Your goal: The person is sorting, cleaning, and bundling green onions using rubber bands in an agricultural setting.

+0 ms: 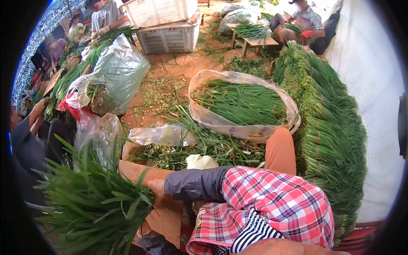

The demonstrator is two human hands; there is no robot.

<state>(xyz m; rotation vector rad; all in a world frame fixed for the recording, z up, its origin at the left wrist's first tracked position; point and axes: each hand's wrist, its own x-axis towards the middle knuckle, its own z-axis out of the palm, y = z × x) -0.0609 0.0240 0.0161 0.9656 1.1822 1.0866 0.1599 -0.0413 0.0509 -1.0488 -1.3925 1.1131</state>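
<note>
A big leafy bunch [93,204], no tie showing, fans out by the left hand [144,230] and right hand [158,189]; I can't tell how either's fingers are set. Rightward, an open plastic bag [244,132] holds loose stalks [244,102]; beyond, banded bundles [329,131] lie stacked.

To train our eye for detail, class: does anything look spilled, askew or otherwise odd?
Leafy trimmings lie strewn across the ground as if spilled, though perhaps just waste. The upper crate sits out of line with the lower crate.
</note>
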